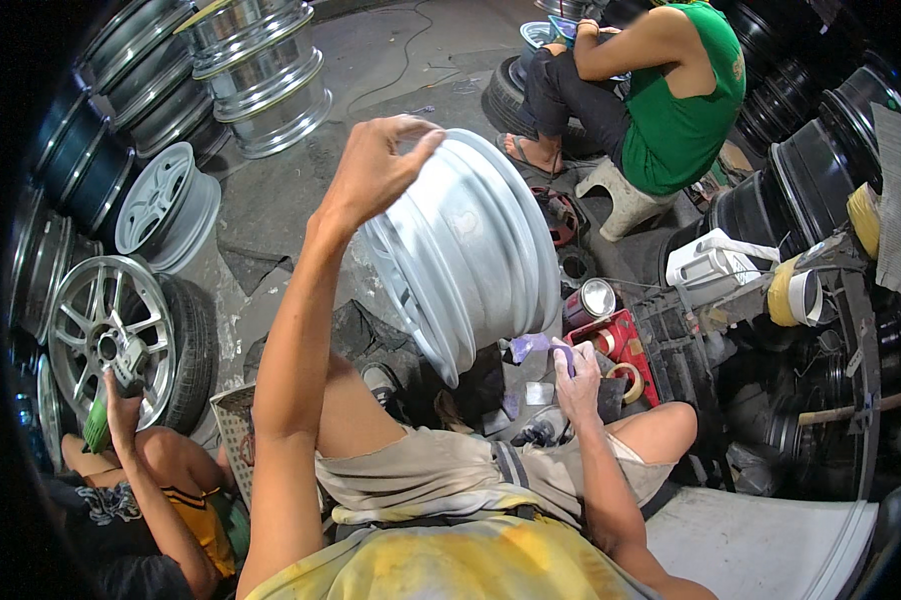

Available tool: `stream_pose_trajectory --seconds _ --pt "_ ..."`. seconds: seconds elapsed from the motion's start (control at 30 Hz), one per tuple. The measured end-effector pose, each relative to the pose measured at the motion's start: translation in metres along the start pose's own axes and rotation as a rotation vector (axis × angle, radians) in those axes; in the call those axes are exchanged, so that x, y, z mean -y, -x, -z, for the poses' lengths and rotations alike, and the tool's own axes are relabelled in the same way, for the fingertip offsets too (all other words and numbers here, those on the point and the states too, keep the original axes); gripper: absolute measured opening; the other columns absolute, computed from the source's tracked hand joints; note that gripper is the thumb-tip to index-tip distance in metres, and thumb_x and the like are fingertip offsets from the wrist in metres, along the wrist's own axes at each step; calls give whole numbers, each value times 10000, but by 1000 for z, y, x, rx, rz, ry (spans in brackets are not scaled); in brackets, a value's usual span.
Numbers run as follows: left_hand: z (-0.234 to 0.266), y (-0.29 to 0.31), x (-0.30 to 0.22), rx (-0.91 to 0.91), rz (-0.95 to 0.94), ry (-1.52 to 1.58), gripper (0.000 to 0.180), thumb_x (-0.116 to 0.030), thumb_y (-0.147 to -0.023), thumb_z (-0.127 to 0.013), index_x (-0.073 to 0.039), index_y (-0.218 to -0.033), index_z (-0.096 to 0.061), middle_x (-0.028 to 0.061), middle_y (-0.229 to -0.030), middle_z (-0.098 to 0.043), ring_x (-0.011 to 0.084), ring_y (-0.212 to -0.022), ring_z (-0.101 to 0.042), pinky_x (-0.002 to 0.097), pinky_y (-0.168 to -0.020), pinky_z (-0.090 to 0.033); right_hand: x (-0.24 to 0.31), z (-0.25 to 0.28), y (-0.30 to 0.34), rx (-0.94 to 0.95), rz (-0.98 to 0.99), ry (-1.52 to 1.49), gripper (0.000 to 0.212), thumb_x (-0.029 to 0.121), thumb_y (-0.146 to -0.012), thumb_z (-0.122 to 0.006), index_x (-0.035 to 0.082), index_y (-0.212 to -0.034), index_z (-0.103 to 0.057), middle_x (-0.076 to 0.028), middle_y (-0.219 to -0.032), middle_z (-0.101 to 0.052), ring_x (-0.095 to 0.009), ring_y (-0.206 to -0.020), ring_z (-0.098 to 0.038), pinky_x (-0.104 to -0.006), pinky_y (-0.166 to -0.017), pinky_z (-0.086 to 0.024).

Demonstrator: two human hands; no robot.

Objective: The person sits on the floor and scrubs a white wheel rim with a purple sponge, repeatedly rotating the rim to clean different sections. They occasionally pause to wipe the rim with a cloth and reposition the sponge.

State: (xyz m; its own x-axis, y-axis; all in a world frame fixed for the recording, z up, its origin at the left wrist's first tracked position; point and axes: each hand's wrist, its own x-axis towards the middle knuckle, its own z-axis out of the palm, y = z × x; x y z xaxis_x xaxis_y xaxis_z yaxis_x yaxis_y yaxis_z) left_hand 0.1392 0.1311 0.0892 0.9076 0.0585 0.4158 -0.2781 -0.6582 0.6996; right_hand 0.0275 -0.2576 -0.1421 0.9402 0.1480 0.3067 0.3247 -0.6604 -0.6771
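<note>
A pale grey wheel rim [471, 225] stands on its edge in front of my knees, slightly tilted, its spoked face turned to the left. My left hand [381, 168] has its fingers curled at the rim's upper edge, with the thumb toward the barrel. Low to the right, apart from the rim, my right hand [577, 388] pinches a thin purple sheet [561, 357] that looks like sandpaper. Another purple sheet [528, 346] lies on the floor beside that hand.
A red tray [631, 345] with tape rolls and an open can [596, 298] are at the right. Stacked rims [256, 80] rise far left. At left, a co-worker's hand [123, 405] holds a tool against a spoked wheel [76, 310]. Another person in green [686, 110] sits on a stool.
</note>
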Motion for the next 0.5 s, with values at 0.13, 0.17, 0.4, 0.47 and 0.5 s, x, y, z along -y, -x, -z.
stream_pose_trajectory --seconds 0.13,0.17,0.4,0.47,0.5 --pt "-14 4 78 -150 69 -179 430 -338 -979 -682 13 -1222 -741 236 -1215 -729 354 -1155 -696 438 -1018 -527 3 0 -2 -13 3 12 238 137 -990 -623 -41 -1109 -728 -181 -909 -541 -346 -839 -580 -466 -778 -465" --pt "-19 7 96 -183 96 -208 458 -345 -971 -685 15 -1250 -723 252 -1249 -709 373 -1196 -674 442 -1043 -509 2 0 -2 -13 9 12 248 140 -990 -622 -37 -1126 -730 -181 -908 -539 -346 -839 -579 -466 -780 -465" --pt "-25 6 148 -178 468 -228 686 -395 -920 -697 109 -1369 -577 373 -1369 -597 461 -1313 -587 471 -1132 -442 7 -4 -4 14 -39 -1 287 155 -1002 -614 -33 -1186 -728 -183 -910 -537 -336 -848 -572 -466 -800 -463" --pt "-28 9 146 -176 543 -235 723 -418 -909 -686 164 -1323 -570 424 -1360 -578 483 -1319 -587 483 -1126 -447 6 -4 -7 3 -30 4 286 151 -1004 -610 -33 -1188 -728 -182 -909 -536 -334 -846 -570 -466 -800 -463" --pt "-26 8 145 -132 585 -187 716 -414 -915 -675 167 -1319 -569 421 -1348 -588 488 -1309 -592 486 -1118 -452 5 -5 -6 1 -30 5 286 148 -1005 -608 -33 -1190 -729 -182 -908 -535 -333 -845 -568 -466 -800 -462"
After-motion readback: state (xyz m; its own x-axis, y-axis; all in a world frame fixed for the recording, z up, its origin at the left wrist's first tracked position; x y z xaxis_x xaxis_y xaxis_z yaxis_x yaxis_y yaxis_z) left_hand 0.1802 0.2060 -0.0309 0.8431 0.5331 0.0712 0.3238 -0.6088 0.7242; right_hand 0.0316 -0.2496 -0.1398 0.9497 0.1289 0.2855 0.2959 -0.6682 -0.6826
